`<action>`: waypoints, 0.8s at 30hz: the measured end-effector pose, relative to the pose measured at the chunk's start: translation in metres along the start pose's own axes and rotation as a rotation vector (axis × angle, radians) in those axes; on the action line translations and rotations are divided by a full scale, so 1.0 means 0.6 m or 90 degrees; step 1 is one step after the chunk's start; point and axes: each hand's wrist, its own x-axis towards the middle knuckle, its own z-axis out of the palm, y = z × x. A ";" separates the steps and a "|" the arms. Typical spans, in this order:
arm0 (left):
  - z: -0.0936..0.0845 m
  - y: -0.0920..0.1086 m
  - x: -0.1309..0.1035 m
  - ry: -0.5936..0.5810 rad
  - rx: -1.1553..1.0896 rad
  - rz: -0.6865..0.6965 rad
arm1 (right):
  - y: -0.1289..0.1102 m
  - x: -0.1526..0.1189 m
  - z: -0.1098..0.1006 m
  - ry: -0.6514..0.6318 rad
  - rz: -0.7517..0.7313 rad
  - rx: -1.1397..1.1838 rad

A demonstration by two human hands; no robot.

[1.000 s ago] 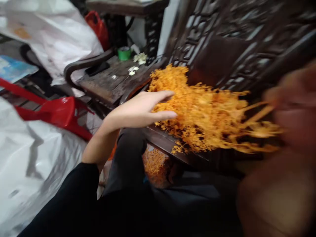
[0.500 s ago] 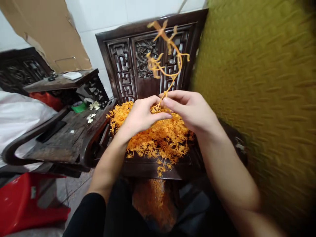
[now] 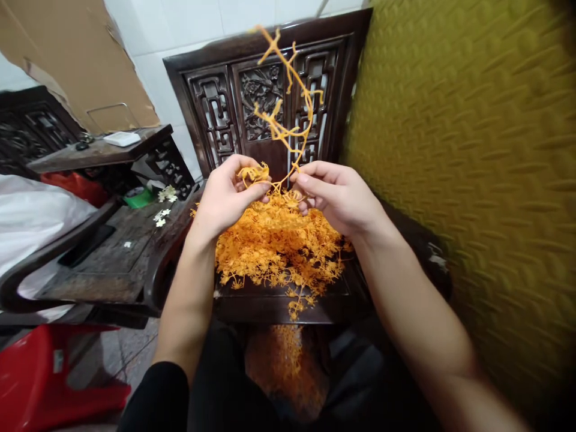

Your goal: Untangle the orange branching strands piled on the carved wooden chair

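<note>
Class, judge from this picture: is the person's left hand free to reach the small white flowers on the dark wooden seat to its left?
Probably not straight away: the left hand pinches an orange plastic sprig. Otherwise nothing blocks the way to the white flowers.

Orange sprigs [image 3: 279, 246], dark-brown carved chair [image 3: 265, 90]

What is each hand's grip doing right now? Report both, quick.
Left hand: closed, pinching a small orange floret.
Right hand: closed, holding the base of an orange branch standing upright.
</note>
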 end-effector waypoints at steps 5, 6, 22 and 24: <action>0.004 -0.011 0.001 0.098 0.173 0.136 | 0.005 0.003 0.005 -0.002 0.024 0.037; 0.004 -0.008 -0.001 0.106 0.222 0.155 | 0.007 0.004 0.006 0.018 0.002 0.042; -0.011 0.002 -0.002 -0.120 0.477 0.176 | 0.019 0.023 -0.049 0.231 -0.168 -0.307; -0.010 0.000 -0.001 -0.104 0.510 0.136 | 0.013 0.013 -0.043 0.236 -0.175 -0.499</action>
